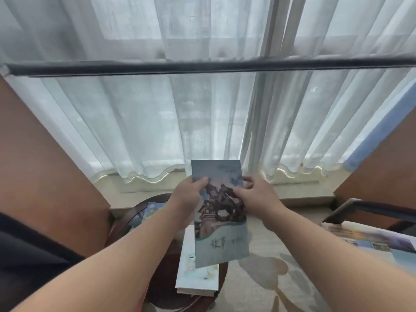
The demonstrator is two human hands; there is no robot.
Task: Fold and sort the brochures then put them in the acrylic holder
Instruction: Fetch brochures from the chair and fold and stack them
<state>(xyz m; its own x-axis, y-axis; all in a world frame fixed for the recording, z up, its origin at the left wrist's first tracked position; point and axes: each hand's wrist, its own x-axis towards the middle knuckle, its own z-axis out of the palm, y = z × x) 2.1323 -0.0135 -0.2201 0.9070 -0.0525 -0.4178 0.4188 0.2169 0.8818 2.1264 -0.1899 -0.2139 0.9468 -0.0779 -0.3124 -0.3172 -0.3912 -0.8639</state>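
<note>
1 blue-grey brochure (221,221) with a dark picture is held up in the air, pinched near its top by the left hand (186,199) and right hand (258,197). Under it lies a pile of pale folded brochures (198,275). More open brochures (371,239) lie far right.

Not much to it tbh: left hand (186,199) and right hand (258,197) are bare, and both forearms run bare right to the bottom edge. There's dark fabric (24,255) at the lower left, can't tell if it's their clothing.
</note>
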